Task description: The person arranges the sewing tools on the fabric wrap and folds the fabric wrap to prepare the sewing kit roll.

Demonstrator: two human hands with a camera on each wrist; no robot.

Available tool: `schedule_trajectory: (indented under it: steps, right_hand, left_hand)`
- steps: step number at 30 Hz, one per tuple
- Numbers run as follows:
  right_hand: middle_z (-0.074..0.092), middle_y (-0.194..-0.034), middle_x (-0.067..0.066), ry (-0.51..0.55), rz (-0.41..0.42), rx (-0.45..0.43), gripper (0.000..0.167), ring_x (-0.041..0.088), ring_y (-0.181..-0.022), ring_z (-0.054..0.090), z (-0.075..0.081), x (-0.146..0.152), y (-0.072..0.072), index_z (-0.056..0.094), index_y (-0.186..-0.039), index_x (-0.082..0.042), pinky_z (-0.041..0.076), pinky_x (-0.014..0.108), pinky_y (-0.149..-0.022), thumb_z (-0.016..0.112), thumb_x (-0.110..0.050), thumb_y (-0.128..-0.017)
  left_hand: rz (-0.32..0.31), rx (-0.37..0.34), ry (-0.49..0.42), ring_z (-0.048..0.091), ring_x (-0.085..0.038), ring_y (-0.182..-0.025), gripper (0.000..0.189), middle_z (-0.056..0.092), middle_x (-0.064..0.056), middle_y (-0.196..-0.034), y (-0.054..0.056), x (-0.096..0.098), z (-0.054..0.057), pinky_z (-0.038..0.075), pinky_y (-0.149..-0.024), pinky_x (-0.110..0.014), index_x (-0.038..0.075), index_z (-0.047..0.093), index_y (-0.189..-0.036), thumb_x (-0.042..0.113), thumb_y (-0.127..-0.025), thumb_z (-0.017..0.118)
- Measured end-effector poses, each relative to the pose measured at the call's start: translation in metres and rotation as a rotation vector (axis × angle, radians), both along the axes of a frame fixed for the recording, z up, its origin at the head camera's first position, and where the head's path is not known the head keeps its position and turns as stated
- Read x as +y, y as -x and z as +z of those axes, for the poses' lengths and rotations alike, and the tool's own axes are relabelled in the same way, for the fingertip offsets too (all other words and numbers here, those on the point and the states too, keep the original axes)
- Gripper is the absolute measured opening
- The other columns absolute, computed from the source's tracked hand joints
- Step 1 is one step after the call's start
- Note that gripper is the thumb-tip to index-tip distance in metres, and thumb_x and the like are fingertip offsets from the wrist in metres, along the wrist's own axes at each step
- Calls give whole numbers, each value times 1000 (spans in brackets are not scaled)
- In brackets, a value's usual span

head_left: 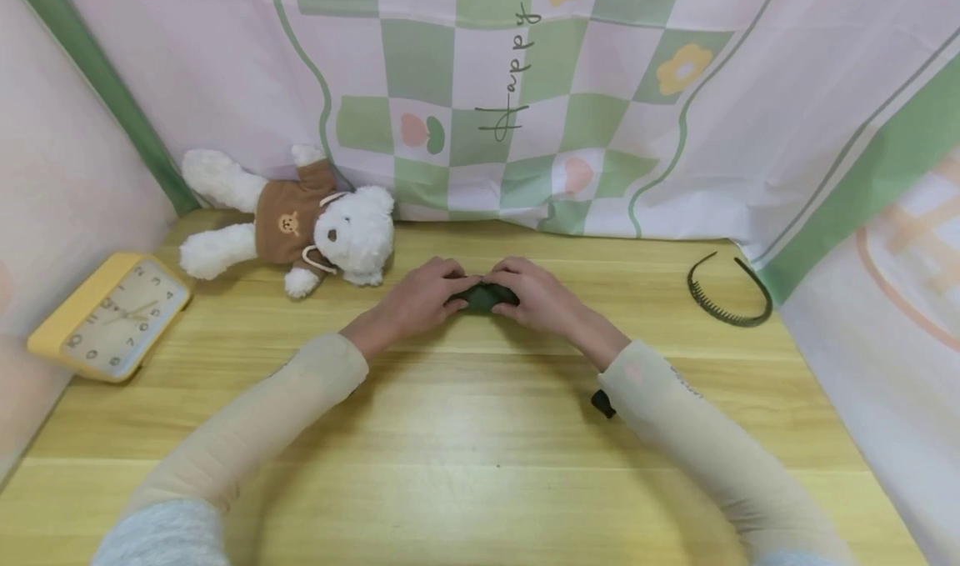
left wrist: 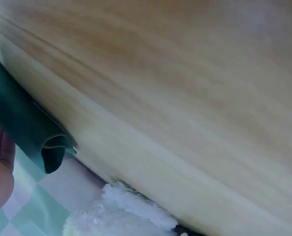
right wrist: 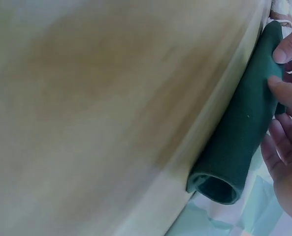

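A dark green sheet [head_left: 486, 298], rolled into a hollow tube, lies across the middle of the table between both hands. My left hand [head_left: 426, 298] grips its left part, thumb on the near side. On the other side, my right hand [head_left: 538, 296] holds the roll with its thumb close to the left one. The right wrist view shows the green roll [right wrist: 237, 125] with a round open end, fingers curled behind it. In the left wrist view, the roll's other end [left wrist: 35, 130] shows a looser fold, and only part of the left hand [left wrist: 0, 167] is visible.
A white plush bear [head_left: 288, 224] in a brown top lies at the back left. A yellow clock [head_left: 112, 316] stands at the left edge. At the right lies a dark toothed headband [head_left: 731, 308]. A small black object [head_left: 602, 403] sits beside the right sleeve.
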State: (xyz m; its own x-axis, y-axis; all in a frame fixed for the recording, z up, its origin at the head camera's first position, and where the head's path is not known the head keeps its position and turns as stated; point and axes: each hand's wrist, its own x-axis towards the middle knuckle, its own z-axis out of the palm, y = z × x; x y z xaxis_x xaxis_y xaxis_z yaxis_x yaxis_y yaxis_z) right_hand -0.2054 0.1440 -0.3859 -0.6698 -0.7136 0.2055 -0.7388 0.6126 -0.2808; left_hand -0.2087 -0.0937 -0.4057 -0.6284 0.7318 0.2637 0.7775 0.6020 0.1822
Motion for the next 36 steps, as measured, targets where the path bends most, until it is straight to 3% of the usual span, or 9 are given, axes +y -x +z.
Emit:
schedule_trajectory:
  steps: [10, 18, 22, 36]
  right_hand:
    - [66, -118, 15, -16, 7, -1, 34, 29, -109, 64, -2, 1, -2, 72, -119, 2, 54, 39, -92, 81, -3, -87]
    - [65, -112, 13, 7, 12, -13, 32, 25, -100, 67, -4, 0, -5, 73, -119, 4, 57, 34, -85, 78, 0, -88]
    - [64, -113, 12, 9, 22, -64, 32, 25, -101, 67, -3, 0, -3, 72, -120, 4, 57, 32, -84, 76, 2, -89]
    - [64, -122, 13, 23, -15, -217, 33, 28, -110, 63, 1, 4, 6, 70, -126, 1, 54, 40, -91, 74, -7, -94]
  left_hand:
    - [-33, -3, 49, 60, -22, -94, 53, 63, -10, -110, -3, 2, 1, 51, -80, -34, 3, 62, -138, 33, -95, 74]
    - [-24, 1, 86, 62, -21, -95, 50, 65, -10, -110, -5, 7, 1, 52, -81, -33, 1, 63, -137, 30, -96, 73]
    - [-28, -5, 99, 63, -22, -93, 49, 65, -10, -108, -5, 8, 2, 53, -80, -34, 0, 63, -135, 28, -96, 73]
    - [47, -248, -5, 59, -19, -94, 53, 63, -8, -113, -1, 5, 4, 51, -81, -33, 4, 60, -141, 32, -97, 71]
